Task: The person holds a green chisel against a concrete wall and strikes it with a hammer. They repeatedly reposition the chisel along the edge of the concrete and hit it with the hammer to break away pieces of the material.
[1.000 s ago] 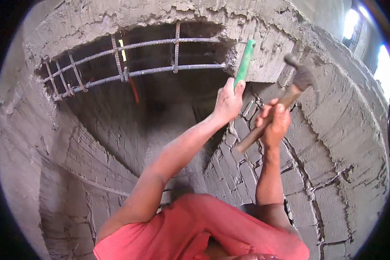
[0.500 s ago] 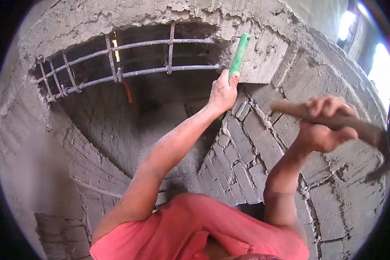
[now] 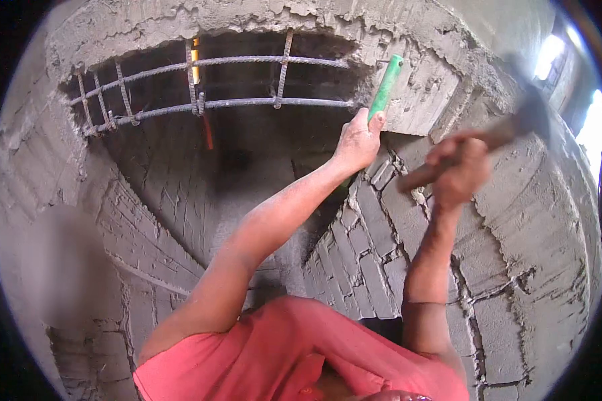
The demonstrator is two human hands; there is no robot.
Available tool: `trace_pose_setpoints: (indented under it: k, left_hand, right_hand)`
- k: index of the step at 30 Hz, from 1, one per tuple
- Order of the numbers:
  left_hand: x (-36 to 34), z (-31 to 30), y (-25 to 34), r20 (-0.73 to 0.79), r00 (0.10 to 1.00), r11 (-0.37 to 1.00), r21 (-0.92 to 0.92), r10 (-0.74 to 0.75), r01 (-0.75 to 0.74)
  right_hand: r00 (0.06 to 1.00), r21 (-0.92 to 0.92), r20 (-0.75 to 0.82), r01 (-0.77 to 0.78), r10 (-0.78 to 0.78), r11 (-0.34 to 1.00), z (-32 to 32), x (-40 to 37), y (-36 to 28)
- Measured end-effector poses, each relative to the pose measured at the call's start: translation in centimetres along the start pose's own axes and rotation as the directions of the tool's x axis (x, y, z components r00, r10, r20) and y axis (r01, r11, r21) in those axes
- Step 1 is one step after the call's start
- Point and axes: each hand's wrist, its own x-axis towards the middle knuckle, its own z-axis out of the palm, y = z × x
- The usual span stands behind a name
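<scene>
My left hand point(image 3: 358, 142) is wrapped round a green, tube-like handle point(image 3: 385, 87) with a hole at its top end. The handle stands tilted against the rough concrete edge, and a thin nail-like pin point(image 3: 381, 61) shows beside its tip. In my right hand point(image 3: 459, 168) is a hammer point(image 3: 504, 134), gripped by its wooden shaft. The hammer's head, blurred by motion, points up and to the right, apart from the green handle. Whatever part of the green handle lies below my left fist is hidden.
Bare steel rebar point(image 3: 247, 103) crosses the dark opening ahead, with a yellow strip point(image 3: 195, 60) hanging behind it. Mortared brickwork point(image 3: 364, 220) slopes down on the right. Rough concrete point(image 3: 261, 19) borders the opening above. A blurred grey shape point(image 3: 63, 267) is at left.
My right hand has swung the hammer up and leftward, so its head now points up instead of down to the right. My left hand keeps the green handle; the whole view has shifted slightly.
</scene>
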Motion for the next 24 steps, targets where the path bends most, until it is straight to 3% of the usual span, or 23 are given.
trace_pose_setpoints:
  k: [1, 2, 4, 5, 6, 7, 8, 9, 11, 12, 14, 15, 16, 17, 18, 20, 21, 22, 23, 24]
  left_hand:
    - [0.1, 0.3, 0.0, -0.015, 1.0, 1.0, -0.009, -0.004, 0.004]
    - [0.2, 0.4, 0.0, -0.017, 1.0, 1.0, -0.008, -0.004, 0.004]
    - [0.0, 0.2, 1.1, -0.009, 0.999, 0.999, -0.029, -0.046, 0.046]
    - [0.0, 0.1, 1.7, -0.011, 0.998, 0.999, -0.011, -0.054, 0.054]
    - [-0.2, 0.2, 1.6, -0.007, 0.998, 0.998, -0.012, -0.061, 0.061]
    - [-0.3, 0.3, 1.5, -0.031, 0.999, 0.999, -0.024, -0.03, 0.03]
    - [-0.2, 0.5, 1.4, -0.063, 0.998, 0.999, -0.039, -0.005, 0.002]
    - [0.0, 0.6, 1.2, -0.051, 0.999, 1.0, -0.014, -0.015, 0.014]
    - [0.4, 0.6, 0.8, -0.066, 0.998, 1.0, -0.022, -0.003, 0.002]
    - [-0.2, 0.7, 0.5, -0.064, 0.998, 0.999, -0.031, -0.014, 0.012]
    - [0.0, 0.5, 1.2, -0.047, 0.994, 0.995, -0.012, -0.099, 0.098]
    - [0.0, 0.8, 1.1, -0.046, 0.994, 0.995, -0.02, -0.096, 0.096]
    - [0.0, 0.8, 0.9, -0.042, 0.995, 0.995, -0.027, -0.093, 0.092]
    - [-0.3, 0.4, 1.3, -0.005, 0.994, 0.991, -0.082, -0.108, 0.107]
    - [-0.3, 0.3, 1.2, -0.017, 0.993, 0.99, -0.08, -0.119, 0.118]
    - [-0.3, 0.5, 1.4, -0.01, 0.994, 0.99, -0.092, -0.11, 0.109]
    - [-0.3, 0.6, 1.5, -0.015, 0.993, 0.988, -0.105, -0.114, 0.111]
    - [-0.1, 0.9, 1.2, -0.013, 0.993, 0.988, -0.104, -0.118, 0.116]
    - [0.2, 1.2, 0.7, -0.061, 0.996, 0.995, -0.09, -0.058, 0.052]
    - [0.0, 1.1, 0.9, -0.106, 0.994, 0.997, -0.074, 0.0, -0.008]
  right_hand:
    - [0.986, 0.238, -0.044, 0.164, -0.158, 0.957, -0.1, 1.2, -0.5]
    - [0.969, 0.526, -0.072, 0.24, -0.238, 0.816, 0.1, 2.4, -1.6]
    - [0.922, 0.656, -0.244, 0.385, -0.301, 0.649, 1.8, 3.4, -1.5]
    - [0.899, 0.312, -0.169, 0.438, -0.404, 0.843, 1.3, 3.3, 1.5]
    - [0.881, -0.084, -0.054, 0.464, -0.469, 0.882, 0.4, 2.6, 5.1]
    - [0.976, -0.225, 0.178, 0.166, -0.127, 0.96, 0.2, 1.7, 6.5]
    - [0.902, -0.422, 0.343, -0.1, 0.261, 0.901, 0.0, 1.2, 7.0]
    - [0.895, -0.426, 0.348, -0.113, 0.277, 0.898, -0.4, -0.1, 6.4]
    - [0.831, -0.152, 0.126, -0.524, 0.542, 0.838, -0.3, -0.5, 5.0]
    - [0.902, -0.218, 0.125, -0.381, 0.413, 0.899, -1.3, -0.2, 4.4]
    - [0.974, -0.239, -0.089, -0.224, 0.208, 0.945, -1.7, 1.2, 0.0]
    - [0.984, -0.093, -0.173, -0.06, 0.044, 0.994, -2.2, 2.2, -1.4]
    - [0.955, -0.088, -0.079, 0.279, -0.286, 0.956, -3.8, 3.6, -1.9]
    - [0.994, 0.497, -0.054, 0.111, -0.097, 0.861, -4.7, 4.3, -4.0]
    - [0.95, 0.604, -0.036, 0.267, -0.309, 0.751, -4.9, 5.2, -4.1]
    - [0.775, 0.536, -0.062, 0.558, -0.629, 0.634, -3.7, 6.3, -2.9]
    - [0.748, 0.158, 0.029, 0.652, -0.663, 0.742, -3.0, 5.5, -0.5]
    - [0.738, -0.245, 0.131, 0.671, -0.662, 0.7, -2.2, 3.8, 3.1]
    - [0.97, -0.194, 0.176, 0.201, -0.168, 0.96, -1.2, 1.7, 6.9]
    - [0.896, -0.176, 0.236, -0.341, 0.376, 0.924, 0.2, -0.1, 7.4]
